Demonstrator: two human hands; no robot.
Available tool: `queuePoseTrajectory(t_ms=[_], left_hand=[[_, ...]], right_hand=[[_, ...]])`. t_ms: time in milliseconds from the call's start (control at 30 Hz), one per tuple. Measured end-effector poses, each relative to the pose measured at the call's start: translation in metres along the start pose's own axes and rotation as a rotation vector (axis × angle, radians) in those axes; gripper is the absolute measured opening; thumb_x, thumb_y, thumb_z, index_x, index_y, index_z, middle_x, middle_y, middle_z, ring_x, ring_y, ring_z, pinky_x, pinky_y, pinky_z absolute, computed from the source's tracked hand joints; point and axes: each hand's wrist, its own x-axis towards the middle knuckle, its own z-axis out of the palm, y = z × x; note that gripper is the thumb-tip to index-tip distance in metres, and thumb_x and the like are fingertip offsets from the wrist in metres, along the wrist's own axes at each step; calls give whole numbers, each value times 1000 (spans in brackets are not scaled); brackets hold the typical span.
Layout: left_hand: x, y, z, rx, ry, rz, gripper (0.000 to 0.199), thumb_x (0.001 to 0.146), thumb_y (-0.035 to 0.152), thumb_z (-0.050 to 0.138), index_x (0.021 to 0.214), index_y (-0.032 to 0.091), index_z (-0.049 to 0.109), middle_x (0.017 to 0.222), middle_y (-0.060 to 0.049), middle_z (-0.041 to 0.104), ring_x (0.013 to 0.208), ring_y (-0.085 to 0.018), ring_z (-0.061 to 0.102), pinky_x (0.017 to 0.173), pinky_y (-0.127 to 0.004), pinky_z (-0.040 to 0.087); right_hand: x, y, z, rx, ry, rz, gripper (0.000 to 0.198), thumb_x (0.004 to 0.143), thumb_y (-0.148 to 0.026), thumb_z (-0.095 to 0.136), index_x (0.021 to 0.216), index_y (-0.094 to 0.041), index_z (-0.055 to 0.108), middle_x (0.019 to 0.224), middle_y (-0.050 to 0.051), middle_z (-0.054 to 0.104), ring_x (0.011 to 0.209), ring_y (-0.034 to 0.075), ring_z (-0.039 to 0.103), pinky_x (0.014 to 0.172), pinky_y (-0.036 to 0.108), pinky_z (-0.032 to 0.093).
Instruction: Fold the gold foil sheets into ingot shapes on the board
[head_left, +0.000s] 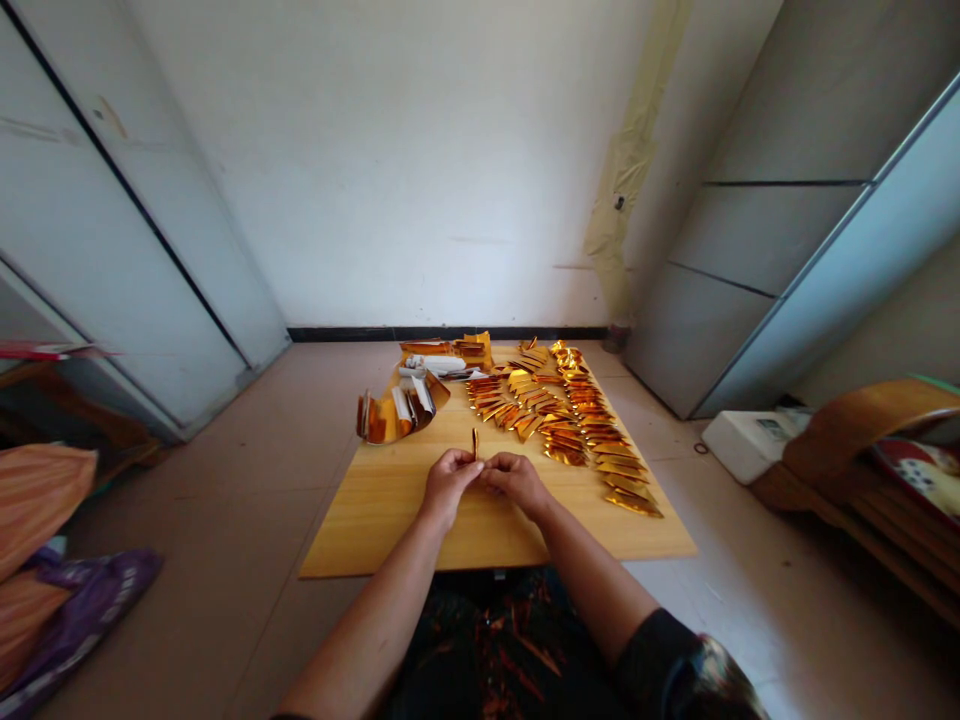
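Note:
A narrow folded piece of gold foil paper (475, 443) stands upright between my hands, edge toward me, above the near middle of the wooden table (360, 535). My left hand (450, 485) pinches it between thumb and fingers. My right hand (519, 482) meets the left thumb with its fingers closed at the lower end of the piece, which is partly hidden there. To the right lie overlapping rows of folded gold foil pieces (619, 455). Curled gold sheets with white edges (397, 412) rest at the left, and a stack of gold foil sheets (474, 348) lies at the back.
A white roll-like bundle (435, 365) lies at the table's back left. Beyond the table is a white wall (420, 200). Grey cabinets (750, 240) stand at the right, beside a white box (746, 445) and a wooden chair (862, 450). Orange and purple bags (82, 610) lie at the left.

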Motion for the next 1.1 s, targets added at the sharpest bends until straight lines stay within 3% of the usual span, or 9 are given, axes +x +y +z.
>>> queuePoseTrajectory(t_ms=[233, 500, 800, 1100], left_hand=[[-2, 0, 1, -25, -45, -24, 32, 54, 31, 73, 75, 15, 55, 67, 2, 61, 63, -12, 59, 63, -25, 46], [-5, 2, 7, 126, 17, 36, 24, 55, 31, 70, 70, 15, 59, 64, 2, 62, 62, -12, 57, 61, -23, 43], [-10, 7, 2, -140, -48, -144, 33, 51, 29, 78, 77, 11, 68, 75, -6, 71, 72, -18, 65, 76, -33, 52], [-11, 5, 1, -194, -73, -148, 32, 57, 24, 77, 85, 9, 72, 87, -11, 73, 83, -23, 68, 82, -38, 55]], right_hand=[[3, -3, -6, 94, -33, 76, 25, 56, -32, 72, 71, -16, 61, 54, -5, 58, 48, 8, 49, 50, 20, 38], [7, 4, 1, -74, 59, 11, 14, 62, -30, 65, 67, -17, 63, 49, -5, 56, 45, 9, 48, 47, 19, 37], [6, 0, -1, -208, 26, -123, 17, 70, -31, 57, 67, -17, 66, 56, -2, 60, 53, 11, 52, 52, 21, 40], [6, 4, -5, -229, 42, -171, 19, 71, -34, 60, 68, -17, 66, 58, -2, 61, 57, 12, 54, 54, 21, 42]])
